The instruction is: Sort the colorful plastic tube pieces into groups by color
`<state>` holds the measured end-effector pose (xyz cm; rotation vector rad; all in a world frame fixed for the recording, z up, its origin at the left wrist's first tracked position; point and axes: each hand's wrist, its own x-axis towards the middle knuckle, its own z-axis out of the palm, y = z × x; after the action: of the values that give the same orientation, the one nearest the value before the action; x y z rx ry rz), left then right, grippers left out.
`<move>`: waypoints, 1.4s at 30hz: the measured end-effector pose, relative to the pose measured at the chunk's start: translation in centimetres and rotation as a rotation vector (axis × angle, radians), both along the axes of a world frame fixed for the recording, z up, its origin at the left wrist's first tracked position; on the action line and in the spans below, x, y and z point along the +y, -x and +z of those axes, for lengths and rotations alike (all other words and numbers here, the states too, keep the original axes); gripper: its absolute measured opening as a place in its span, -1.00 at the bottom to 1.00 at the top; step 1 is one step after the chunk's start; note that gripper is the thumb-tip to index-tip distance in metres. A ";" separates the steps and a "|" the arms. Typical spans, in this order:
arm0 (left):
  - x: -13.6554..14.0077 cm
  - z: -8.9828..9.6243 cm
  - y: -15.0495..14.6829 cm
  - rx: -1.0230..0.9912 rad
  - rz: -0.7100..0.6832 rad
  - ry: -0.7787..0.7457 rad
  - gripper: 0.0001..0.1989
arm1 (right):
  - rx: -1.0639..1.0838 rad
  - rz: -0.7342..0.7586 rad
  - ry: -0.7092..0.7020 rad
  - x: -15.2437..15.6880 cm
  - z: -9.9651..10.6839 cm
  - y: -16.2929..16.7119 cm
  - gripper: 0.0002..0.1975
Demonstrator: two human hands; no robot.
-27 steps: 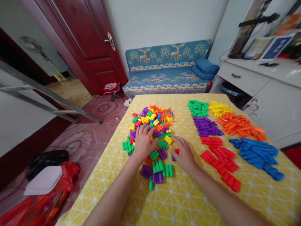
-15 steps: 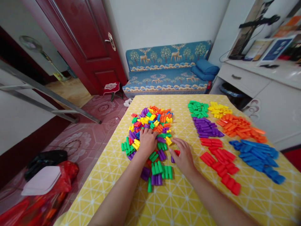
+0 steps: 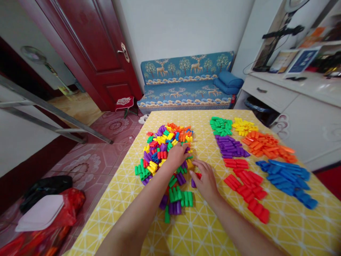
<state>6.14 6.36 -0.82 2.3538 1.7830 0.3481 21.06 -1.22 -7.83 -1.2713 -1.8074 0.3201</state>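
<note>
A mixed pile of plastic tube-shaped building blocks (image 3: 161, 139) in several colours lies on the left half of the table. My left hand (image 3: 177, 155) is over the right side of this pile, thumb and fingers apart; the blocks beneath it are partly hidden. Just right of the pile, my right hand (image 3: 205, 177) is low over the cloth with its thumb and fingers spread. Beside its thumb are a purple block (image 3: 193, 183) and a partly covered red block (image 3: 198, 175). Green blocks (image 3: 176, 194) lie at the pile's near end.
Sorted by colour on the table's right are green (image 3: 221, 126), yellow (image 3: 244, 126), purple (image 3: 231, 146), orange (image 3: 268, 145), red (image 3: 247, 183) and blue blocks (image 3: 286, 177). A patterned yellow cloth (image 3: 202, 231) covers the table. Behind stands a blue sofa (image 3: 183, 93).
My left hand has moved right across the pile, uncovering red and blue blocks where it was. My right hand stays in nearly the same place by the purple block. The view has shifted slightly.
</note>
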 end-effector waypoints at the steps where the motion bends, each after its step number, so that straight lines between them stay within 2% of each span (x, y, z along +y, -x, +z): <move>1: 0.1 -0.3 0.1 -0.019 0.002 0.012 -0.55 | 0.001 0.004 0.000 0.0 0.0 0.0 -0.71; 4: 0.2 -1.0 0.8 -0.151 0.013 0.006 -0.63 | 0.008 0.015 0.001 0.1 0.1 0.0 -0.72; 8: -0.7 -1.3 2.0 -0.457 0.018 -0.082 -0.72 | 0.030 0.013 0.003 0.1 0.2 0.0 -0.75; 11: -2.4 -1.0 2.6 -0.689 0.022 0.011 -0.74 | 0.094 0.001 -0.009 -0.1 0.3 0.1 -0.71; 14: -4.2 -0.5 2.9 -0.823 -0.018 0.139 -0.72 | 0.185 -0.001 0.014 -0.5 0.5 0.2 -0.58; 17: -5.3 0.0 3.1 -0.805 -0.076 0.203 -0.71 | 0.217 0.041 0.051 -0.7 1.0 0.3 -0.50; 21: -5.6 -0.1 3.3 -0.738 -0.168 0.244 -0.75 | 0.210 0.055 0.021 -0.7 1.4 0.2 -0.71; 23: -5.3 -0.6 3.5 -0.759 -0.128 0.211 -0.77 | 0.224 0.044 0.019 -0.7 1.5 0.2 -0.79; 26: -4.9 -1.7 3.8 -0.881 -0.009 0.118 -0.75 | 0.172 0.076 0.012 -0.7 1.7 0.3 -0.79; 30: -4.7 -2.6 3.7 -1.042 -0.026 0.121 -0.72 | 0.179 0.077 -0.012 -0.8 1.9 0.4 -0.72; 33: -4.9 -2.4 3.3 -1.041 -0.080 0.104 -0.76 | 0.308 0.076 0.071 -0.9 2.1 0.2 -0.69; 36: -5.2 -2.0 3.0 -1.001 -0.182 0.059 -0.82 | 0.414 0.150 0.207 -1.0 2.1 0.0 -0.66; 39: -5.3 -2.0 2.9 -0.976 -0.276 0.024 -0.84 | 0.468 0.175 0.291 -1.1 2.1 0.0 -0.67; 42: -5.3 -2.3 2.9 -0.963 -0.299 -0.011 -0.83 | 0.492 0.182 0.347 -1.0 2.4 -0.1 -0.69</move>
<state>3.23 1.09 -3.11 1.8615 0.9550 1.1776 21.15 -2.25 -5.40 -1.1274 -1.4771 0.9928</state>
